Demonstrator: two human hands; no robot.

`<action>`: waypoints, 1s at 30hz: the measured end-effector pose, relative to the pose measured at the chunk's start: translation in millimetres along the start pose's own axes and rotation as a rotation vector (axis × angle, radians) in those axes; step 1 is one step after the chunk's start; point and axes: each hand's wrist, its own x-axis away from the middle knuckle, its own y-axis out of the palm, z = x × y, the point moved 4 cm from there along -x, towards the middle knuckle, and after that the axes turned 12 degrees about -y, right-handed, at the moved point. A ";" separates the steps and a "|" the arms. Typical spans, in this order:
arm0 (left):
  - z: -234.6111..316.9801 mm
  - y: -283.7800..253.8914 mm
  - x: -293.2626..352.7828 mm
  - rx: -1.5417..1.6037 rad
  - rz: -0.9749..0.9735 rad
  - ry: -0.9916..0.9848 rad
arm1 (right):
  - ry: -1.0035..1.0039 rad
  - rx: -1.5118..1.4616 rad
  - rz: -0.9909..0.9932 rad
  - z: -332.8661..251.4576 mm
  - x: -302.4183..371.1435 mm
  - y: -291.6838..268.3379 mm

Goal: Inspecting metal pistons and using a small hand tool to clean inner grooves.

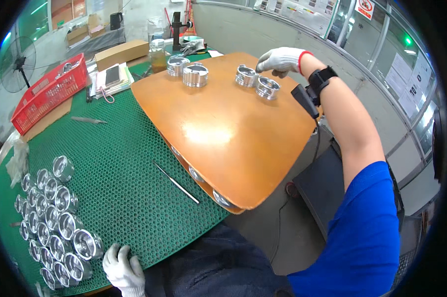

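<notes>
My right hand (282,60), in a white glove with a red cuff, is over the far right part of a brown board (203,109). Its fingers bend loosely beside the rim of a shiny metal piston (246,76); whether they touch it I cannot tell. A second piston (268,88) sits just below that hand. Two more, a piston (195,75) and one behind it (177,66), stand at the board's far left. My left hand (123,270), also gloved, lies with fingers apart at the green mat's near edge, beside several grouped pistons (87,244).
Below the brown board, more pistons (221,198) show along its edge. A thin metal rod (176,183) lies on the green mat (119,148). A red crate (50,94), papers (112,81) and a jar (158,55) stand farther back. A black cable (316,143) hangs from my right wrist.
</notes>
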 end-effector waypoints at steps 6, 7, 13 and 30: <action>1.7 10.7 -4.1 0.010 -0.047 -0.044 | 0.155 0.101 -0.088 42.2 -58.2 44.1; 2.6 9.5 -4.6 0.009 -0.052 -0.048 | 0.156 0.125 -0.104 38.1 -59.4 49.7; 1.3 10.6 -6.7 -0.003 -0.069 -0.060 | 0.049 0.355 -0.072 14.6 -77.8 54.0; -0.6 11.0 -11.4 0.010 -0.119 -0.076 | -0.139 0.002 0.114 -79.6 -160.5 57.7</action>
